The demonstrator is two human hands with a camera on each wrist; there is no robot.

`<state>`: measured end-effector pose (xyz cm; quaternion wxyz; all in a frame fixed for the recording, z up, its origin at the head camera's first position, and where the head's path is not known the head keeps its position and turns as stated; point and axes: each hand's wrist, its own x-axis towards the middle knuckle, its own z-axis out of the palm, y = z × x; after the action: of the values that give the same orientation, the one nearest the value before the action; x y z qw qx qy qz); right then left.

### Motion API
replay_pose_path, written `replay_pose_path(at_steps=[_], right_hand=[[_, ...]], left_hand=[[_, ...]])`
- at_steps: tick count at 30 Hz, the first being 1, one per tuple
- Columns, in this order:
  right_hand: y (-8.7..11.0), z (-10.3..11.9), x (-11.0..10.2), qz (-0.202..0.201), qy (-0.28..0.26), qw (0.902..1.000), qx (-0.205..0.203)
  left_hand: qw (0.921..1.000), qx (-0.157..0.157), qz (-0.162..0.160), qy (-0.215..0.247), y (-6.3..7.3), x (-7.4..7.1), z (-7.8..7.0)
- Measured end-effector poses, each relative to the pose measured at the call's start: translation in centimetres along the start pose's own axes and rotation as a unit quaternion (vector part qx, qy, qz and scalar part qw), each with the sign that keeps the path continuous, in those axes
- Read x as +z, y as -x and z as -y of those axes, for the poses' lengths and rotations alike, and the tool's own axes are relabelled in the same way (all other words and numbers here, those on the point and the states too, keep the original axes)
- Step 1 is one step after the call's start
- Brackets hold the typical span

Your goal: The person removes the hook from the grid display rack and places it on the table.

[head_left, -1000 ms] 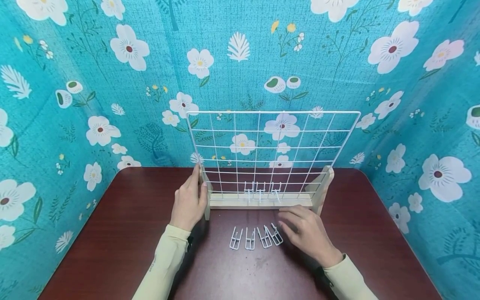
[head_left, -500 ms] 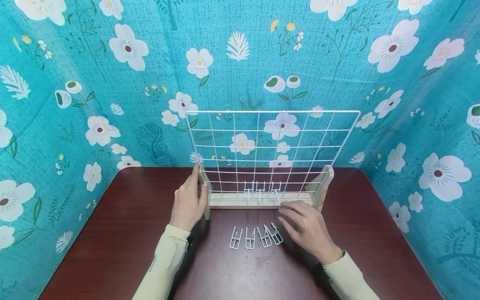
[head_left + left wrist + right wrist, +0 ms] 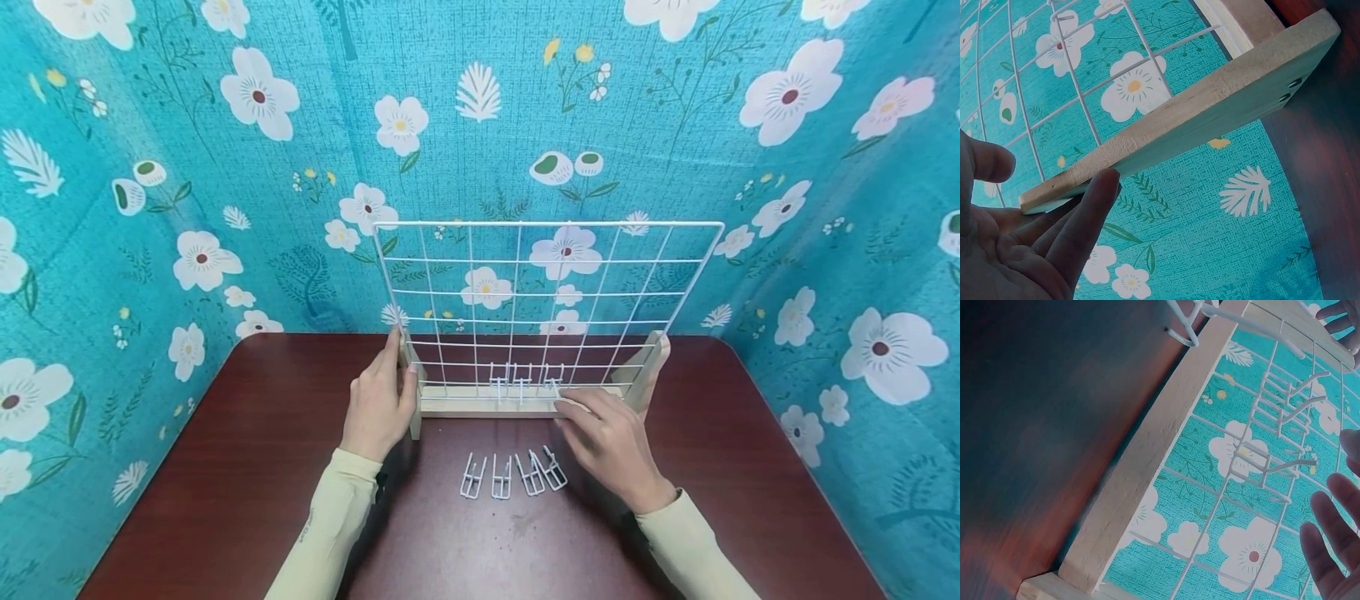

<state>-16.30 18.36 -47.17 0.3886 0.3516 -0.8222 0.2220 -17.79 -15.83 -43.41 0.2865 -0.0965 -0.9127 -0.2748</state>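
A white wire grid panel (image 3: 517, 294) stands upright between two wooden side supports. My left hand (image 3: 378, 402) rests against the left wooden support (image 3: 1166, 119), fingers along its outer face and thumb apart from it. Three white wire hooks hang on the grid's lower middle, the rightmost hook (image 3: 553, 382) being nearest my right hand (image 3: 611, 446). In the right wrist view, that hand's fingers (image 3: 1335, 506) are spread and lightly bent, with a gap between them and the hung hook (image 3: 1291, 465). Nothing is held in either hand.
Several loose wire hooks (image 3: 501, 477) lie in a row on the dark red table (image 3: 480, 550), in front of the stand. A wooden crossbar (image 3: 457, 408) joins the supports at the bottom. Floral teal cloth (image 3: 300, 167) surrounds the table's back and sides.
My right hand has moved a little up and forward, bringing its fingertips closer to the rightmost hung hook. The left hand stays on the support, and the loose hooks have not moved.
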Motion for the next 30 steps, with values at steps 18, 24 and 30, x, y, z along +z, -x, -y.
replay_pose_path(at_steps=[18, 24, 30], right_hand=[[-0.7, -0.6, 1.1, 0.007, 0.020, 0.9998, 0.001], [-0.6, -0.8, 1.3, 0.014, 0.027, 0.9995, 0.006], [-0.4, -1.1, 1.6, 0.015, 0.028, 0.9994, 0.010]], left_hand=[[1.0000, -0.002, 0.000, -0.003, 0.0, 0.0, 0.0], [1.0000, 0.003, -0.009, 0.000, 0.1, 0.2, 0.1], [1.0000, 0.003, -0.006, 0.003, 0.0, 0.2, 0.2]])
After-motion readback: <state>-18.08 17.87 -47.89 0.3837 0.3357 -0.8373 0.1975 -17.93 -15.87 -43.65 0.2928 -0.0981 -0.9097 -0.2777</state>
